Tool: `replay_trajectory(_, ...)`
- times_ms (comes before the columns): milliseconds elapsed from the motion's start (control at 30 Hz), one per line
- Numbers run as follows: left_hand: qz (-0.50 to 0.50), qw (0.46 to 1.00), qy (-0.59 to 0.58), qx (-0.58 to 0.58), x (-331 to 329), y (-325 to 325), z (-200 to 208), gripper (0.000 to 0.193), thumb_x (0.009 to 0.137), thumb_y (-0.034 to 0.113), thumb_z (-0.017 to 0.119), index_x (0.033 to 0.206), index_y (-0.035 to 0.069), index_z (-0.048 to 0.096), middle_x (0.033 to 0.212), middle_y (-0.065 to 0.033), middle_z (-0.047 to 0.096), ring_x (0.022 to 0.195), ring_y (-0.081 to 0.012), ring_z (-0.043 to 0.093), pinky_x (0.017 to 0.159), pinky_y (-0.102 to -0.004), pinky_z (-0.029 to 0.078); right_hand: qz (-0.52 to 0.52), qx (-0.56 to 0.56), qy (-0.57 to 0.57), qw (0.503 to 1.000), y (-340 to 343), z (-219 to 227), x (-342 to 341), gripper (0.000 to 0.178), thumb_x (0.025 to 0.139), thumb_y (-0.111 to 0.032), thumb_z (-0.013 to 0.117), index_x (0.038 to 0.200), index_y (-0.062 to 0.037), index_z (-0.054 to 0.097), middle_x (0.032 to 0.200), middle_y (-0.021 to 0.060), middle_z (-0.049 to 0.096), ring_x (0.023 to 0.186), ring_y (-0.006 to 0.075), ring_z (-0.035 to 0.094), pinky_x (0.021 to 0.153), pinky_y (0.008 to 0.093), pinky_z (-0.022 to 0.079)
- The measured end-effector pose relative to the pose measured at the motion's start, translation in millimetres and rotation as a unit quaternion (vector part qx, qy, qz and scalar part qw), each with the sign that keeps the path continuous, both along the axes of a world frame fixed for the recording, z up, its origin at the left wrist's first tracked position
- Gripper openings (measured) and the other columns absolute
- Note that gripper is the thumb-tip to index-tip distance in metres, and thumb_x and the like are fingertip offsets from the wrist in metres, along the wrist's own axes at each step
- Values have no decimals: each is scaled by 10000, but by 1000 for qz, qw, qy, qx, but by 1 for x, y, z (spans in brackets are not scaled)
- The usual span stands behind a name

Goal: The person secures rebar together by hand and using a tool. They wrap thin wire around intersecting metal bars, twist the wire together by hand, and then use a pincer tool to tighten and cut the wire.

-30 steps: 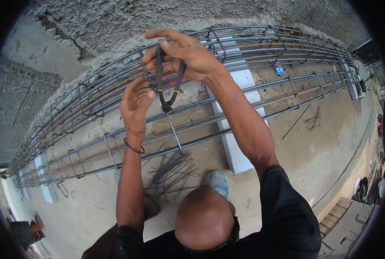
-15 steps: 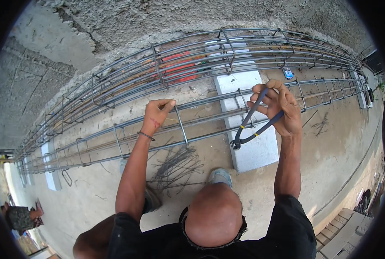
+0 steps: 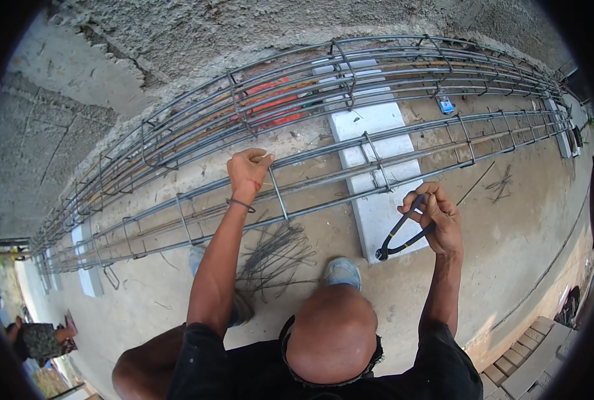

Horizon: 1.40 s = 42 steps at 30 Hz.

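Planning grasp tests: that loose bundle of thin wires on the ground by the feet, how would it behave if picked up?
The wire bundle would probably flop and sag: the strands look thin, long and bent. They lie fanned out and untied, so some would likely slip free or snag. It seems light for its spread, unlike the rebar cage that the left hand grips.

The rebar cage [image 3: 323, 167] is dull grey steel, ribbed and matt, with thin bent stirrups of the same metal. At six o'clock from it, the loose tie wires [image 3: 273, 257] look like dark, thin metal, unpolished. The pincers [image 3: 403, 233] in the right hand [image 3: 440, 217] have dark handles with a slight sheen, perhaps rubber-coated. The white block [image 3: 377, 133] is smooth and matt. The floor [image 3: 510, 233] is rough, dusty concrete; the wall [image 3: 143, 40] at twelve o'clock is coarse, pitted render.
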State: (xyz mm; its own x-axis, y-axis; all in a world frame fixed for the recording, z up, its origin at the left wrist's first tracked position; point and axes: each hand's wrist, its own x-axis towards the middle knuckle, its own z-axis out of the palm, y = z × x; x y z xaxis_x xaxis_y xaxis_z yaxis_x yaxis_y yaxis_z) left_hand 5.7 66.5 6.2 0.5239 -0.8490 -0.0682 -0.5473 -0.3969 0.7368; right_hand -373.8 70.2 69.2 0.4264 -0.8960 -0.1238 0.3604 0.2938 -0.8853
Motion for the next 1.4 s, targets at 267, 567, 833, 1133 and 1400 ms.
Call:
replay_trajectory(267, 44, 997, -44, 36, -3, -10, 3, 238, 693, 166, 739, 903, 55, 721, 733, -117, 690, 697, -241, 666, 688, -333, 515, -133, 21, 110, 985, 5, -19, -13, 217, 980, -214, 469, 1046, -29, 562, 910, 101, 632, 827, 154, 616, 836, 362, 520)
replay_trajectory(567, -295, 881, -250, -272, -51, 85, 34, 169, 750, 155, 728, 826, 53, 617, 769, -68, 551, 633, -261, 592, 602, -365, 491, -217, -377, 737, 518, 5, -81, -72, 340, 838, -285, 688, 1048, -35, 594, 975, 159, 611, 843, 271, 606, 736, 359, 476)
replay_trajectory(833, -113, 971, -95, 189, -36, 141, -50, 359, 780, 327, 690, 887, -16, 684, 816, -200, 653, 678, -341, 641, 607, -401, 510, -40, -211, 368, 905, 68, -74, 73, 146, 821, -110, 689, 921, -18, 635, 797, 111, 642, 701, 244, 634, 646, 323, 494)
replay_trajectory(1133, -275, 940, -72, -189, -65, 142, 28, 118, 808, 136, 684, 837, 23, 667, 694, -91, 601, 613, -231, 595, 578, -313, 471, 138, -274, 323, 895, 94, -75, 149, 316, 783, -170, 732, 1011, 5, 600, 857, 136, 646, 777, 296, 640, 725, 354, 492)
replay_trajectory(1400, 62, 879, 423, -213, -54, 72, 82, 294, 944, 195, 551, 1150, -6, 491, 873, -138, 654, 740, -189, 644, 651, -296, 530, 233, 156, -97, 955, 67, -37, 148, 284, 955, -213, 535, 1156, -13, 560, 899, 71, 601, 719, 97, 542, 620, 242, 434)
